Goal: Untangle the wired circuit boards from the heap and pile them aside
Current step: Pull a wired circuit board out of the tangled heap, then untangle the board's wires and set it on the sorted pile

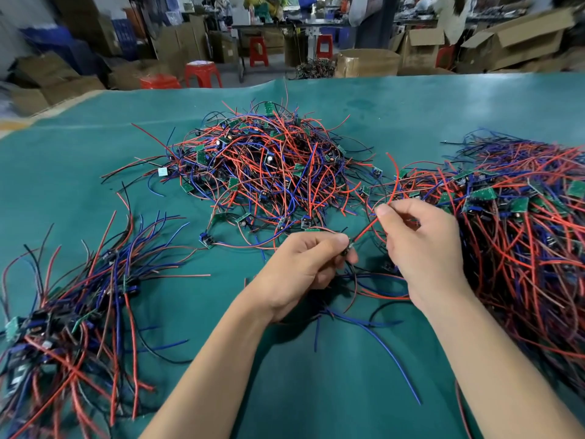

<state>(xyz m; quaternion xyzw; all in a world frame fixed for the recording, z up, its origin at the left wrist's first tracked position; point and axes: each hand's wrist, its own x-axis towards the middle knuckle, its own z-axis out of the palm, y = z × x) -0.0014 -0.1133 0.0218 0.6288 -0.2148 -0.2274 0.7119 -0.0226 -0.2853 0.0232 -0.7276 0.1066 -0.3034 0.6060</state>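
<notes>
Pinching a small board [348,248] in curled left hand [304,264] fingers, right hand [418,245] fingers gripping its red wire [367,228]

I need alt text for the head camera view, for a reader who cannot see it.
Two bare hands work over a green table: the left hand pinches a small circuit board, and the right hand pinches its red wire. A tangled heap lies beyond, and two more piles lie at the left and right.

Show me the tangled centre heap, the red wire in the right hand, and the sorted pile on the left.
tangled centre heap [269,166], head view, its middle
red wire [367,228], head view, taut stretch
sorted pile [79,312], head view, bundle middle
</notes>
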